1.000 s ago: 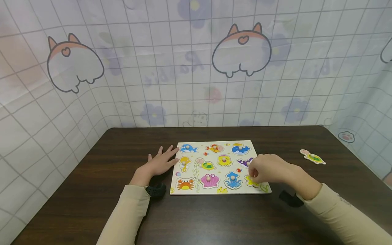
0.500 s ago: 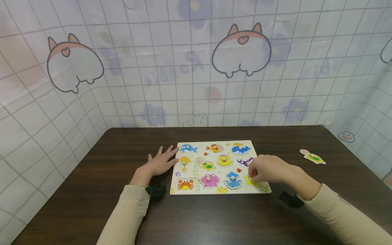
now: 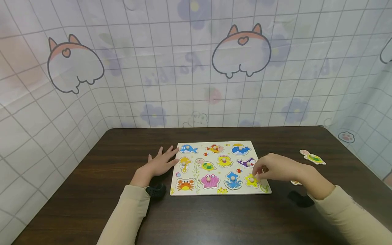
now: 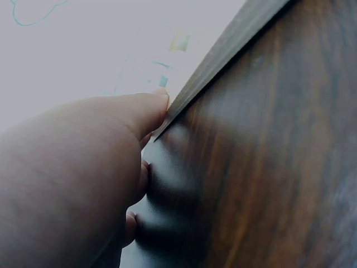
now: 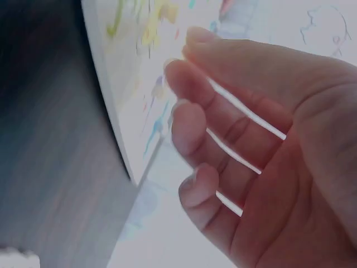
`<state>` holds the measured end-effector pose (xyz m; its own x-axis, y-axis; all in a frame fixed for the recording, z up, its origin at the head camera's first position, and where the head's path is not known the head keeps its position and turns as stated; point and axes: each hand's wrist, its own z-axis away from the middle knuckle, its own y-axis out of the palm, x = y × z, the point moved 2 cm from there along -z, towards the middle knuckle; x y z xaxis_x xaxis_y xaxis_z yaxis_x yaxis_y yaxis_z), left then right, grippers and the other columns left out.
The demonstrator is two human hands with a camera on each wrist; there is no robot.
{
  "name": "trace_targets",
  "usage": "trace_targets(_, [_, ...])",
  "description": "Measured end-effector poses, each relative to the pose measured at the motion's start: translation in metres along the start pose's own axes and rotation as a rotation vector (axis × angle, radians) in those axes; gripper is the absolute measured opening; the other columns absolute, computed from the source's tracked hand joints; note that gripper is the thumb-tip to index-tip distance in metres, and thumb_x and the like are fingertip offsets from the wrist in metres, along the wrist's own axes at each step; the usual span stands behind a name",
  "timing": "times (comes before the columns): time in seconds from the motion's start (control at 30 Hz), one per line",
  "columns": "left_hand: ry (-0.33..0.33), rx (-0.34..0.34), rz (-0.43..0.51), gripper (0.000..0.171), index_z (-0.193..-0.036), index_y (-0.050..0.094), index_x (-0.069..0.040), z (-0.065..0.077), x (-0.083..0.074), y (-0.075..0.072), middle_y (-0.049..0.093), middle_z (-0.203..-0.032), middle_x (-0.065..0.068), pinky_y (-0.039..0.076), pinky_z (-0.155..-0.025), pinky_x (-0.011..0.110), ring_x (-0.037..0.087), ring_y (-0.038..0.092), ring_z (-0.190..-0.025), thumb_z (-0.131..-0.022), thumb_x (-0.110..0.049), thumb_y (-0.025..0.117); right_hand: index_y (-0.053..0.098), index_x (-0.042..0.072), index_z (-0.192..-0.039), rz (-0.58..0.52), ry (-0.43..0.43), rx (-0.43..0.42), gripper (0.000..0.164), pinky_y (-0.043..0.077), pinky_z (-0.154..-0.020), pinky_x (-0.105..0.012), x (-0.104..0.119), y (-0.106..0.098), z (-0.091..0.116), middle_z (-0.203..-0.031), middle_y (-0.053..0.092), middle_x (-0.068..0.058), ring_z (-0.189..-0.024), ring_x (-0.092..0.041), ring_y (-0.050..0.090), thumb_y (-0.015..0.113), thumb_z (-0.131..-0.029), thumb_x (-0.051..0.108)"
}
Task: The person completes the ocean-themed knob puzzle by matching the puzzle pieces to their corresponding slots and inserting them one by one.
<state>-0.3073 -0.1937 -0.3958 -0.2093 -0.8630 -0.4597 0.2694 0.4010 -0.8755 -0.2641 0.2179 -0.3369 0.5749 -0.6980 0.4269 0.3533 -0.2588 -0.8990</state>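
A puzzle board (image 3: 200,144) printed with sea animals lies on the table, several of its knobbed pieces seated in it. My left hand (image 3: 157,164) rests flat with fingers spread at the board's left edge; in the left wrist view its fingertips meet the board's side (image 4: 223,50). Over the lower right corner hovers my right hand (image 3: 277,167), fingers loosely bent and holding nothing. Just beside its fingertips, the yellow starfish piece (image 3: 251,180) sits in its place. The crab picture (image 3: 185,184) and turtle picture (image 3: 207,165) on the board show no knobs.
A loose turtle piece (image 3: 312,157) lies on the table to the right. Another small piece (image 3: 296,182) is partly hidden behind the right wrist. The dark wooden table (image 3: 214,217) reaches back to a patterned curtain (image 3: 171,85).
My right hand has let go of the starfish piece and shifted slightly right, its fingers loosening. The starfish and a small piece behind the wrist now show. My left hand has stayed put.
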Motion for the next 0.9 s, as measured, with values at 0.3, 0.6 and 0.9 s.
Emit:
trace_targets(0.3, [-0.003,0.003,-0.001,0.064,-0.166,0.024,-0.021,0.001,-0.002,-0.001,0.01,-0.171,0.012,-0.01,-0.11,0.077,0.045,-0.007,-0.154,-0.11,-0.042,0.045,0.077,0.009,-0.11,-0.062,-0.018,-0.083,0.017,0.055,-0.069,-0.027,-0.023,-0.019,0.022,-0.089,0.065,0.011,-0.078,-0.007,0.058,0.077,-0.093,0.014])
trace_targets(0.6, [-0.006,0.008,-0.001,0.064,-0.166,0.023,-0.021,0.002,-0.004,-0.002,0.01,-0.171,0.012,-0.009,-0.11,0.077,0.045,-0.007,-0.154,-0.11,-0.043,0.045,0.075,0.005,-0.107,-0.116,0.08,-0.014,0.016,0.054,-0.067,-0.028,-0.063,-0.028,0.048,-0.089,0.067,0.008,-0.076,-0.007,0.057,0.076,-0.093,0.014])
trace_targets(0.9, [0.002,0.004,-0.002,0.063,-0.166,0.024,-0.02,0.002,-0.003,-0.002,0.011,-0.171,0.013,-0.009,-0.109,0.078,0.046,-0.006,-0.153,-0.11,-0.042,0.045,0.071,0.002,-0.101,-0.232,0.07,0.038,0.012,0.047,-0.06,-0.026,-0.1,-0.028,0.067,-0.077,0.058,0.007,-0.066,-0.004,0.051,0.075,-0.091,0.006])
